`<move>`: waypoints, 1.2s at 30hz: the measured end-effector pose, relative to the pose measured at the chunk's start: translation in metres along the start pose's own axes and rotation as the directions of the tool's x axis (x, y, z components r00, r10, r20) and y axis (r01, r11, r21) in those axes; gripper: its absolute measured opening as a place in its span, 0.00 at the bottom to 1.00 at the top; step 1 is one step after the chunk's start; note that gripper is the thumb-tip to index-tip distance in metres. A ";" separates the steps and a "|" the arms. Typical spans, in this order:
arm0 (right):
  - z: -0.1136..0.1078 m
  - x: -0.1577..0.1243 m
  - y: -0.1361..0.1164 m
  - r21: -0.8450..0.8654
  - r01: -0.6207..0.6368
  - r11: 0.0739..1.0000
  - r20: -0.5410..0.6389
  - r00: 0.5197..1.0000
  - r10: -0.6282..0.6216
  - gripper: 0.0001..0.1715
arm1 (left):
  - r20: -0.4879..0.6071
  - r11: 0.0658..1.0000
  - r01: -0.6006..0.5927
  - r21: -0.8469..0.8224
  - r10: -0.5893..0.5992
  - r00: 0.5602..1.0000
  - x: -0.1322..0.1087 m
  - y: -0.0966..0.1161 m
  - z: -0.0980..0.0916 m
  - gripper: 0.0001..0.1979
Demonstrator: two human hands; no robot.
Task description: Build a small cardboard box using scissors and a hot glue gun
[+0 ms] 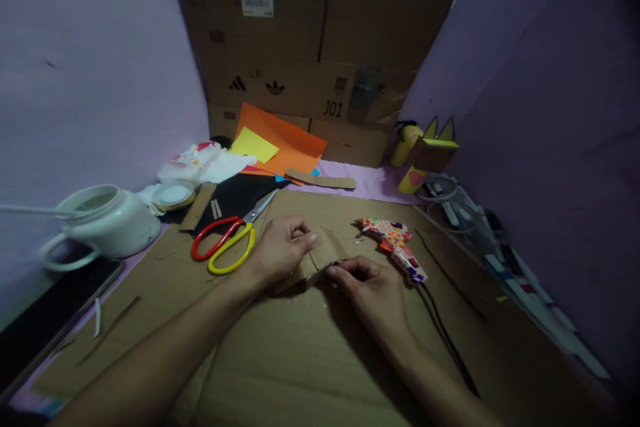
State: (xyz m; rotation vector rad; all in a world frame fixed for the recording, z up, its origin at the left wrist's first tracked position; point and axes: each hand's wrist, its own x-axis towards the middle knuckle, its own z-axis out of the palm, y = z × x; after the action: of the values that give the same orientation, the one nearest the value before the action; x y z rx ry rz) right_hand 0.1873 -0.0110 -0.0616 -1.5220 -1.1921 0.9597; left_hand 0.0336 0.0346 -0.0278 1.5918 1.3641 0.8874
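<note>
Both my hands rest on a large cardboard sheet (pixel 300 360) that covers the table. My left hand (pixel 280 250) is curled, its fingers pinching a small folded piece of cardboard (pixel 325 255). My right hand (pixel 367 283) is closed too, its fingertips pressing the same piece's lower right edge. Scissors (pixel 227 240) with red and yellow handles lie just left of my left hand. A glue gun (pixel 395 243) wrapped in patterned paper lies just right of my right hand, its black cord (pixel 447 340) running toward me.
A flattened cardboard box (pixel 310 60) leans on the back wall, with orange and yellow paper (pixel 280 143) in front. A white jug (pixel 107 220) and tape roll (pixel 173 195) sit left, a dark tablet (pixel 45 320) at the near left. Yellow cardboard shapes (pixel 425 153) and cables (pixel 465 213) lie right.
</note>
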 end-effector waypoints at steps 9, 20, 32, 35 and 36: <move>0.004 -0.003 0.008 0.049 0.114 0.992 0.080 0.990 -0.118 0.14 | -0.043 0.999 0.023 -0.029 -0.024 0.999 0.001 -0.001 -0.004 0.09; 0.012 0.001 -0.003 0.465 -0.300 0.833 0.229 0.950 0.215 0.19 | -0.064 0.999 0.035 -0.025 -0.036 0.997 -0.001 0.002 -0.006 0.09; 0.013 0.001 -0.005 0.570 -0.260 0.780 0.192 0.964 0.181 0.24 | -0.046 0.999 0.027 -0.018 -0.028 0.999 0.001 -0.006 -0.004 0.10; 0.012 0.001 -0.006 0.563 -0.255 0.786 0.193 0.966 0.175 0.23 | -0.047 1.000 0.019 0.005 -0.019 0.999 0.001 -0.006 -0.005 0.09; 0.012 0.001 -0.006 0.560 -0.254 0.789 0.193 0.966 0.174 0.23 | -0.049 1.000 0.015 0.012 -0.014 0.999 0.001 -0.005 -0.005 0.09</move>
State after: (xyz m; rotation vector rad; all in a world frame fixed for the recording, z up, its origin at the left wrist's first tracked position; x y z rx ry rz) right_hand 0.1747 -0.0072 -0.0585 -1.1139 -0.7088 1.4452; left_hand 0.0269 0.0364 -0.0306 1.5772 1.4162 0.9158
